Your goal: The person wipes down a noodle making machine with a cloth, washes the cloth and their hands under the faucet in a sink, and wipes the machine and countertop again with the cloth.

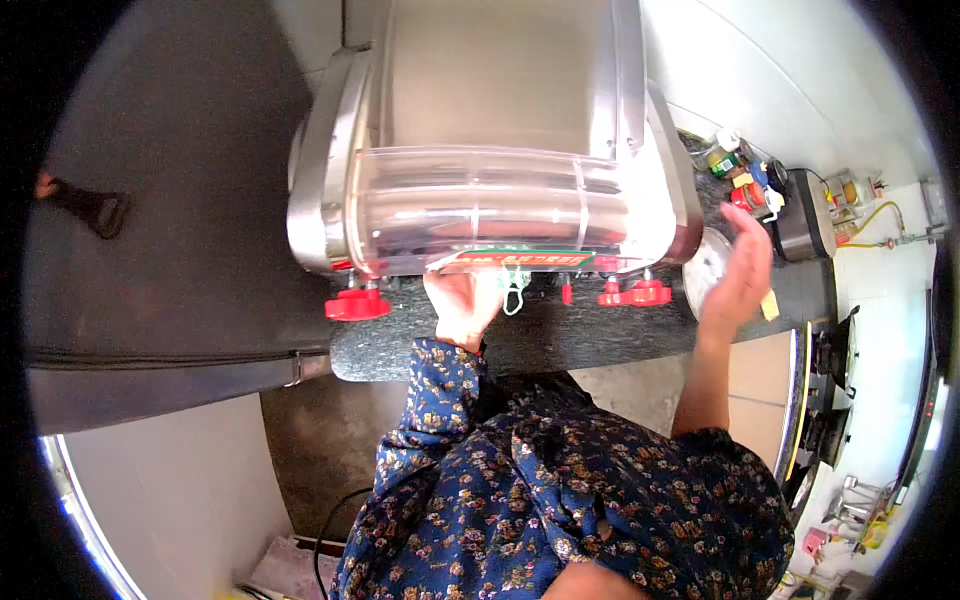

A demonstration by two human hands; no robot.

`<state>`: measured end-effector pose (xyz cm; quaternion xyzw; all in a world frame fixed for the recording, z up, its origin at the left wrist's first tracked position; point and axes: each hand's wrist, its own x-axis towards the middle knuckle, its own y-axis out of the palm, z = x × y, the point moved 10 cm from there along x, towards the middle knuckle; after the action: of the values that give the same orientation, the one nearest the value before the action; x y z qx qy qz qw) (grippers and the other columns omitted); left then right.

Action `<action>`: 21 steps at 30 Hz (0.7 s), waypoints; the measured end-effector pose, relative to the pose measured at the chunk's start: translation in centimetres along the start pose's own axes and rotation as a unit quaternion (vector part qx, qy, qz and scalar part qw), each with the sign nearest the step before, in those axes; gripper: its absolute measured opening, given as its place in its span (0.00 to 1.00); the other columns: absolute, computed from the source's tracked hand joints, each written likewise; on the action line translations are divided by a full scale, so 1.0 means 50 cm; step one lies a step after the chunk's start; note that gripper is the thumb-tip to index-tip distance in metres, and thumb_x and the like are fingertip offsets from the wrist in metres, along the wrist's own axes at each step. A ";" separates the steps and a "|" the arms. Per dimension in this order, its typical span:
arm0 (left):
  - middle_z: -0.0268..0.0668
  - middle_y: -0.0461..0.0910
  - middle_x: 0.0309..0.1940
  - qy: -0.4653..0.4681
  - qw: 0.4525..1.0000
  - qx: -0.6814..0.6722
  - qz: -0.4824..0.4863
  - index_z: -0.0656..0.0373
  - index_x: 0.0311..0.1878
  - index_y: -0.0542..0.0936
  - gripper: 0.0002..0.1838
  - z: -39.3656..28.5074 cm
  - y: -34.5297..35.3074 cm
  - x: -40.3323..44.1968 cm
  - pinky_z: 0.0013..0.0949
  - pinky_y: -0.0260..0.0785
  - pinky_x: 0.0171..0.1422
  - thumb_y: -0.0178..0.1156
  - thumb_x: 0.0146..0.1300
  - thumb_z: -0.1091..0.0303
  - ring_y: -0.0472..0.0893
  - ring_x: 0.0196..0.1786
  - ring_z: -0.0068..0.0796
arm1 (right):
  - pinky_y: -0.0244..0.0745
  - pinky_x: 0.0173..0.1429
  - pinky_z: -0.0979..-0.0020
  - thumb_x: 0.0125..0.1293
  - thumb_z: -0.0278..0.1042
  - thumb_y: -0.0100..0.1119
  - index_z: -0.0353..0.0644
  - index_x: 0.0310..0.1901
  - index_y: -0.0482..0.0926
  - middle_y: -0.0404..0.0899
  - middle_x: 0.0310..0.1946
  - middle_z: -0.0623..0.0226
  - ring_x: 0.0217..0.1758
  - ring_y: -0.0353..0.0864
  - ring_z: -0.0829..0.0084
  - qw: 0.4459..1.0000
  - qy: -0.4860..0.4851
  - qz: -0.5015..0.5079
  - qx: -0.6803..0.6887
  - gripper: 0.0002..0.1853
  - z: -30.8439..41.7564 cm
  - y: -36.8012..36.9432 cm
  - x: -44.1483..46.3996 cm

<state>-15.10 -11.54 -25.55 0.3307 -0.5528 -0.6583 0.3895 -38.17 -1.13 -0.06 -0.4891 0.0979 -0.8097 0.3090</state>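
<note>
A large metal roller machine [490, 80] with a clear cover [500, 205] over its rollers stands on the dark speckled counter [400, 352]. My left hand [465, 300] is at the machine's lower front edge, beside a pale green-white cloth or cord [515, 285]; its fingertips are hidden under the edge, so its grip cannot be made out. Red knobs [358, 304] sit left of it, and more red knobs [636, 293] to the right. My right hand [742, 268] is raised to the right of the machine, touching nothing visible, fingers held together, over a round pale plate or lid [706, 268].
Jars and bottles [745, 180] and a dark box-like appliance [803, 215] stand at the back right. Further right is a stove [830, 370]. A dark surface [180, 200] with a black-handled item [95, 208] fills the left side.
</note>
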 end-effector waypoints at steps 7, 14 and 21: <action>0.44 0.77 0.54 -0.045 0.999 0.001 0.027 0.60 0.54 0.75 0.23 0.056 0.075 -0.005 0.49 0.62 0.66 0.48 0.66 0.53 0.74 0.57 0.43 | 0.67 0.65 0.64 0.74 0.36 0.37 0.29 0.51 0.74 0.67 0.55 0.54 0.59 0.69 0.63 0.985 -0.049 0.080 0.143 0.19 0.039 0.110 -0.007; 0.43 0.74 0.58 -0.103 0.994 0.018 0.010 0.58 0.57 0.74 0.29 0.092 0.066 -0.011 0.50 0.61 0.66 0.47 0.65 0.43 0.72 0.60 0.44 | 0.66 0.61 0.65 0.72 0.40 0.41 0.32 0.47 0.75 0.69 0.51 0.54 0.55 0.70 0.63 0.972 -0.013 0.020 0.234 0.19 0.065 0.119 -0.009; 0.47 0.68 0.63 -0.160 0.986 0.053 0.001 0.59 0.62 0.71 0.36 0.104 0.052 -0.019 0.55 0.52 0.71 0.48 0.62 0.37 0.66 0.65 0.49 | 0.67 0.59 0.66 0.72 0.42 0.41 0.31 0.46 0.75 0.69 0.50 0.53 0.54 0.70 0.63 0.967 -0.020 0.010 0.254 0.20 0.087 0.127 -0.034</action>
<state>-18.78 -8.47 -22.09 0.2406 -0.6423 -0.6720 0.2792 -31.33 -4.52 -2.04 -0.4099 -0.1122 -0.7948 0.4332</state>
